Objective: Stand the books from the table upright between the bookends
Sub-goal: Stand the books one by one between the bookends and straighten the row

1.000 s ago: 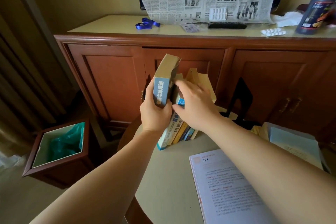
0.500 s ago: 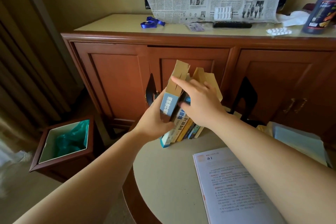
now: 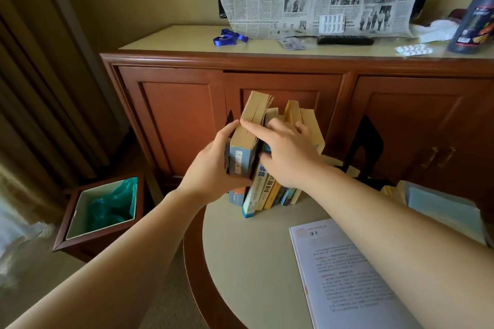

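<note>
A thick blue-spined book [image 3: 242,153] stands at the left end of a row of upright books [image 3: 270,191] on the round table [image 3: 248,262]. My left hand [image 3: 211,168] grips its spine and left cover. My right hand [image 3: 288,152] lies across the tops of the row, its index finger on the blue book's page edge. The left black bookend [image 3: 230,117] peeks out behind my left hand. The right black bookend [image 3: 367,147] stands apart from the row, with a gap between. An open book [image 3: 344,272] lies flat at the front right.
A wooden cabinet [image 3: 181,115] stands right behind the table, with a newspaper, a remote, pill packs and a dark bottle [image 3: 473,16] on top. A wooden waste bin [image 3: 104,211] with a green liner sits on the floor at left. Light blue books [image 3: 438,208] lie at right.
The blue-spined book has come down from my raised left hand to stand at the left end of the row. My right hand has stretched out over the book tops.
</note>
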A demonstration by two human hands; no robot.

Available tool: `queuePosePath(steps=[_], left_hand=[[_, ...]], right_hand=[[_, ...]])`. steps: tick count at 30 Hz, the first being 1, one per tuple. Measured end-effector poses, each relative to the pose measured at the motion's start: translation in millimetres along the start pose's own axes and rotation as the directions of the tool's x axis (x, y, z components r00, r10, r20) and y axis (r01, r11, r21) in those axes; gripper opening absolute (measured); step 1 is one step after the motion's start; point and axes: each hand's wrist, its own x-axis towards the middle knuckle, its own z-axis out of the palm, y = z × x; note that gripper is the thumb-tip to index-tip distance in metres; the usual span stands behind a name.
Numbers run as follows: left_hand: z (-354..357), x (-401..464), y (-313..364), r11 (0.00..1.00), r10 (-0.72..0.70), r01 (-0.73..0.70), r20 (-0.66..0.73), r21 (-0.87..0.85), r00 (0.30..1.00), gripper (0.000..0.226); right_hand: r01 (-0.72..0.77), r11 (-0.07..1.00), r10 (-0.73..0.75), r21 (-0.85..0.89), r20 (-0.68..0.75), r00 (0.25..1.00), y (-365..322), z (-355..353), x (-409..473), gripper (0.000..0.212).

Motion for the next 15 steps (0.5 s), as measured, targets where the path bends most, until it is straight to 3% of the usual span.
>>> queuePosePath(steps=[2,4,6,9,11,15], left_hand=[[9.0,-6.6,7.9,0.968,-0.087,0.094,0.043,-0.231,0.995,0.105],[25.3,-18.9,11.3,0.900,-0.198,0.207,0.063,-0.384,0.978,0.100],[38.8,-28.8,11.1,0.873,-0.266,0.265,0.055,-0.409,0.962,0.098],[41.1,-30.1,5.8,0.873,-0.309,0.298,0.037,-0.387,0.950,0.066],[41.8,-34.3,-1.3,0.844,-0.344,0.341,0.071,-0.413,0.936,0.056],[41.9,-55.3,-17.1,0.845,-0.311,0.319,0.090,-0.429,0.946,0.061]], right_hand=[[0.022,0.999,-0.021,0.025,-0.024,0.999,-1.9,2.0,-7.7,0.069],[0.057,0.998,-0.054,0.039,-0.062,0.997,-1.7,5.5,-14.0,0.064],[0.076,0.996,-0.072,0.052,-0.074,0.995,-1.3,6.4,-16.1,0.061],[0.079,0.991,-0.075,0.106,-0.036,0.996,-4.2,2.3,-14.6,0.060],[0.086,0.987,-0.084,0.134,-0.020,0.996,-6.9,-0.7,-14.7,0.056],[0.098,0.976,-0.092,0.195,-0.043,0.995,-9.5,-3.4,-18.0,0.050]])
